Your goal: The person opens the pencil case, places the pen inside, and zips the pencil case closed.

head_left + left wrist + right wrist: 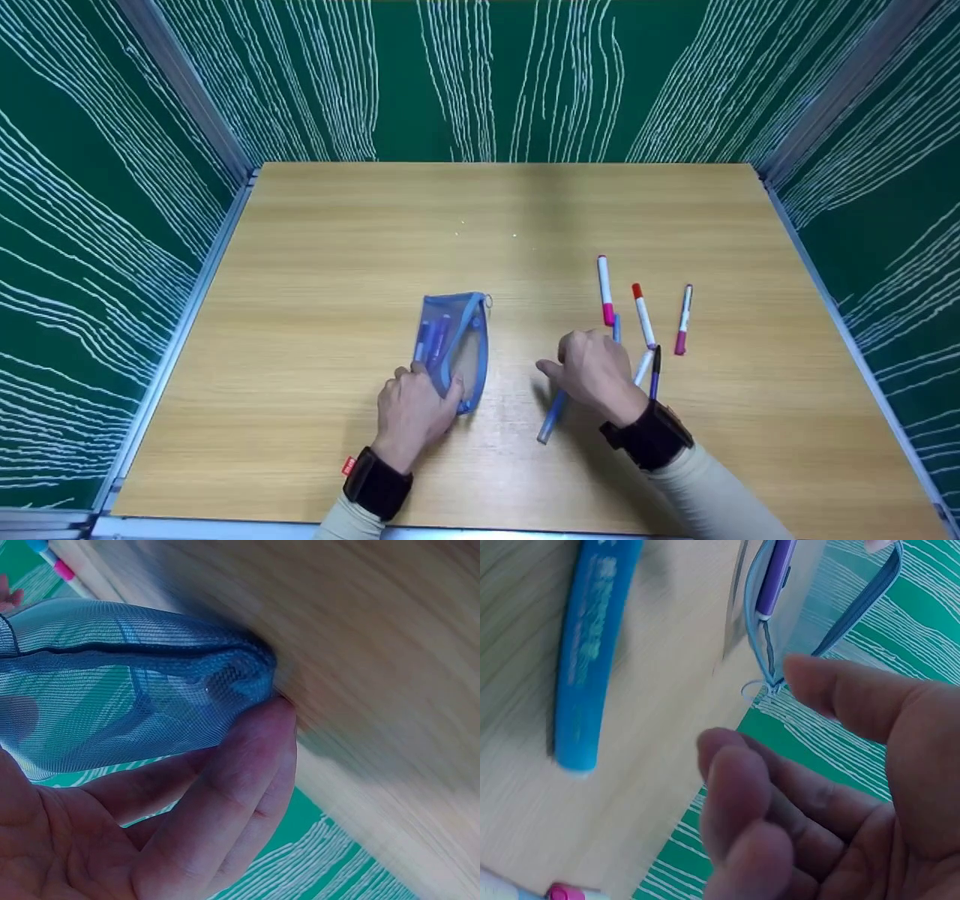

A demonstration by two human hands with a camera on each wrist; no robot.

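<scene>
Head view shows us a blue mesh pouch [454,346] lying toward the near edge of the wooden table [337,225], a little left of its middle, with a couple of pens already visible through the netting. Our left hand [411,411] pinches the pouch's near end, fingers [247,765] curled under the soft fabric. Our right hand [596,369] hovers, loosely spread and holding nothing, over a light blue pen [553,417] that lies flat on the table just right of the pouch; its fingers [739,795] are relaxed above the wood.

We judge the pen light, stiff and smooth, so it may roll or slip; taking it at mid-barrel between thumb and forefinger looks surest. The pouch seems limp and will sag, so its mouth needs holding at the rim.

Three more markers [643,313] and a dark pen [656,370] lie toward the table's right edge.
</scene>
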